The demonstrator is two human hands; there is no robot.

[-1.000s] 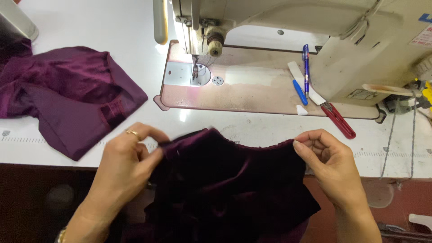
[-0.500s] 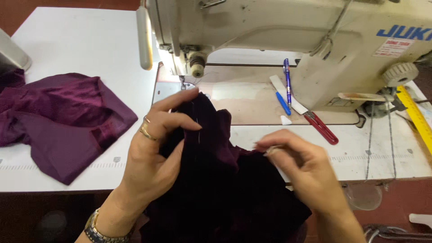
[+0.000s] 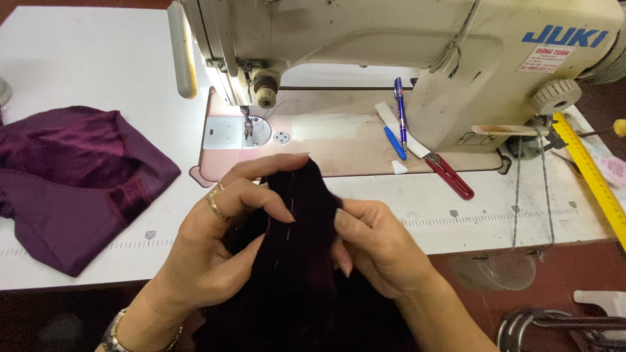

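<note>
Both hands are now closing in together on the dark velvet fabric (image 3: 300,261), w/ the right hand (image 3: 375,244) having come over from farther right to sit just beside the left hand (image 3: 215,244); the bunched top of the cloth is standing a bit lower and nearer the table's front edge than half a sec ago. Left hand, wearing a gold ring (image 3: 214,203), is pinching the fabric's upper fold, fingers curled over a line of pale stitching. Right hand is gripping the same fold from the other side, thumb pressed into the cloth. Fabric is hanging from the hands down toward the lap, its peak rising in front of the cream sewing machine (image 3: 391,58) and just short of the needle plate (image 3: 231,133). A second heap of purple cloth (image 3: 72,182) is lying well apart at left on the white table (image 3: 85,65). Blue pen (image 3: 399,111), red-handled snips (image 3: 450,176) and a yellow ruler (image 3: 596,179) are resting to the right.
</note>
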